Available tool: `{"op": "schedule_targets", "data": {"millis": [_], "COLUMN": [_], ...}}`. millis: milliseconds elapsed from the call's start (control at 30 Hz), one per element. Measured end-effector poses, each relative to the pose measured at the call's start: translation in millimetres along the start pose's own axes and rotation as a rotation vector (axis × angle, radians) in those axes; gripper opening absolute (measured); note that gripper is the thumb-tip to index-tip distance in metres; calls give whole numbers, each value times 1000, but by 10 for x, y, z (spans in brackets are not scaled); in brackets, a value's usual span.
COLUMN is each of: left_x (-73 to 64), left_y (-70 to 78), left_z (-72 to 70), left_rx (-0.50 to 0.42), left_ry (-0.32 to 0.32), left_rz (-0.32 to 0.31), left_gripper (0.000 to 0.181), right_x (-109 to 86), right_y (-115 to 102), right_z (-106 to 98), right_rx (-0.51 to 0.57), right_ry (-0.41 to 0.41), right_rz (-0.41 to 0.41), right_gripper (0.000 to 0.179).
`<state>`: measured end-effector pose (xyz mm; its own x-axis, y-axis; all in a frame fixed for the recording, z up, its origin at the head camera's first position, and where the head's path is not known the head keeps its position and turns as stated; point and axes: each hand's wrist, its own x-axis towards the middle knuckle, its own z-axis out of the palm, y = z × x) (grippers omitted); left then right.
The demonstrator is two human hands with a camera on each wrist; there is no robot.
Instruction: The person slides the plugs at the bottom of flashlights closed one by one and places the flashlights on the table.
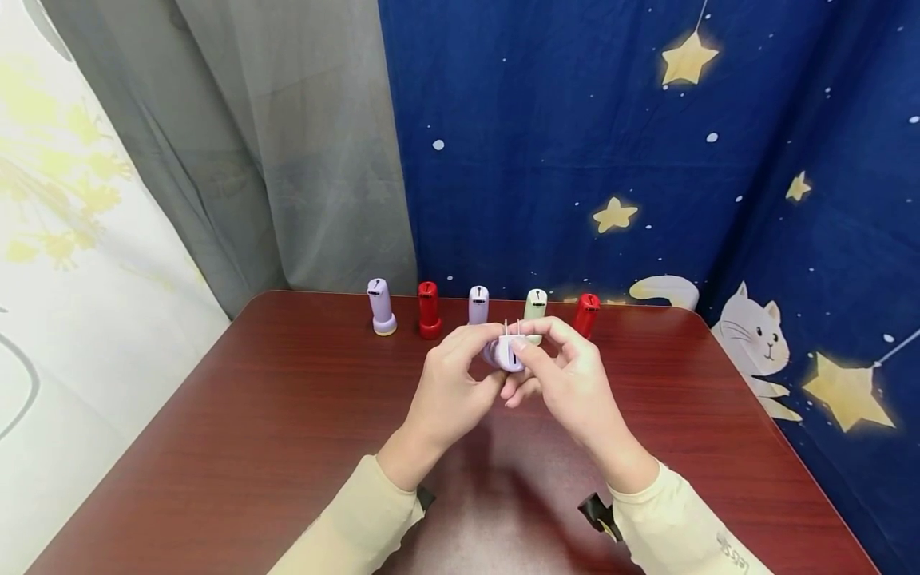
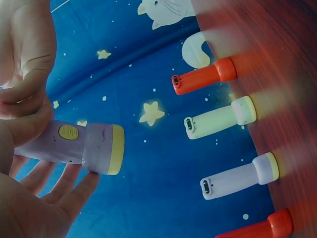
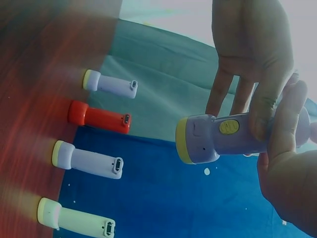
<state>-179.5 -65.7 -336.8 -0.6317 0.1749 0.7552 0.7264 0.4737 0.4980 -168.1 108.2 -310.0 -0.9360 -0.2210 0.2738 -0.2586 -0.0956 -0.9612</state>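
Above the table, both hands are at a lavender flashlight (image 1: 509, 353). Its yellow-rimmed head and yellow button show in the wrist views, and two thin metal prongs stand out at its tail in the head view. My left hand (image 1: 454, 383) grips the barrel. With thumb and index finger, my right hand (image 1: 578, 383) pinches the tail end near the prongs. In the right wrist view, the flashlight (image 3: 237, 136) lies nearly level, its head pointing left; fingers hide part of the barrel.
Along the table's (image 1: 302, 447) far edge stand several flashlights, heads down: lavender (image 1: 379, 305), red (image 1: 429, 310), lavender (image 1: 477, 303), pale green (image 1: 536, 305) and red (image 1: 587, 314). Behind them hang a grey curtain (image 1: 323, 144) and a blue star-patterned curtain (image 1: 539, 144).
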Motion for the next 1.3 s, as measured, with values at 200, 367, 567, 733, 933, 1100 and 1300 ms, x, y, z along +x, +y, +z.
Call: {"op": "schedule_targets", "data": {"millis": [200,367,567,733,933,1100,1300], "left_x": [3,7,0,-7,-14,-14,-11], "left_y": [-16,-8,-7,-8,-14,-14,-11], "left_z": [5,1,-1,4,9,13,14], "left_rx": [4,9,17,17,16,11,6], "left_ry": [0,-1,-2,-3,2,4,23], "left_rz": [7,8,17,26,29,31,48], "left_gripper": [41,40,37,36,37,36,37], "right_x": [-1,-2,-9,-17,-18,-23,-38], "right_y": [4,3,14,18,-3,-16,-12], "right_z": [7,7,2,-8,-27,-41,-58], "right_rx": [3,-2,-11,-18,1,17,30], "right_ry": [5,4,-6,-17,-58,-74,-86], "right_rz": [-4,-15,-34,-37,-37,-31,-30], "right_gripper": [23,23,21,19,21,22,23]}}
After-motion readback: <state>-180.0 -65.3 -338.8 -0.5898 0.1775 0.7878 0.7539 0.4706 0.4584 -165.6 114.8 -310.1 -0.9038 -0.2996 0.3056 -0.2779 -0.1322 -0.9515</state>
